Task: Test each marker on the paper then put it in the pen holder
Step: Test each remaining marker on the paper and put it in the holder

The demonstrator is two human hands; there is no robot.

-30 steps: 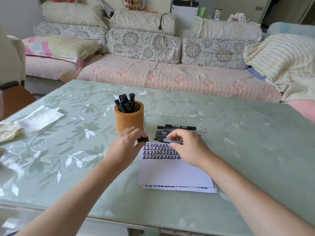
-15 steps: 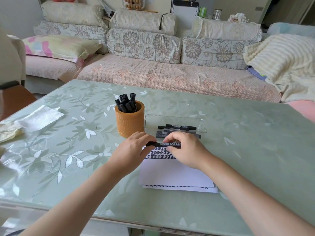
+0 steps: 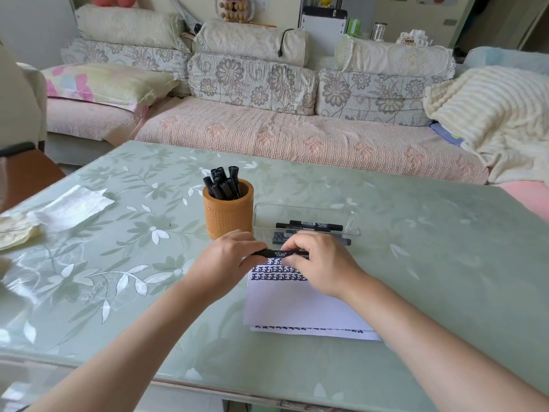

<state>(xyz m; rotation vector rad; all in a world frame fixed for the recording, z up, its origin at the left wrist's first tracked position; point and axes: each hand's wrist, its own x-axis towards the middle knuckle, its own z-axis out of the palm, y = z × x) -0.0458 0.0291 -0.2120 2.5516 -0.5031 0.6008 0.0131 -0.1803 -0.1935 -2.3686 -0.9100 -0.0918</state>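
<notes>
While both hands hold it, the one black marker (image 3: 285, 253) in play lies level, left to right, just above the far edge of the paper (image 3: 297, 304) and in front of the clear tray (image 3: 303, 208). The left hand (image 3: 225, 260) has its fingers curled tight round the marker's left end, which is hidden inside the grip. The right hand (image 3: 320, 263) pinches the barrel, with its fingers bent over the top; the thumb cannot be seen. Only a short stretch of the barrel with white print shows between the two hands.

Two sheets lie stacked. The top one bears about three rows of black test marks at its far end, partly covered by the hands. The lower sheet (image 3: 326, 334) shows one row of marks along its near edge.

Just left of the tray stands one round orange-brown pen holder (image 3: 228, 215), with at least seven black markers (image 3: 222, 185) standing in it, caps up. At least three more tray markers (image 3: 309, 226) lie flat in the tray; the exact count is hard to tell.

All this rests on one green table (image 3: 416, 263) with a leaf pattern under a glossy cover. One white tissue (image 3: 74, 206) lies well apart at the left. One sofa (image 3: 297, 138) runs behind the table.
</notes>
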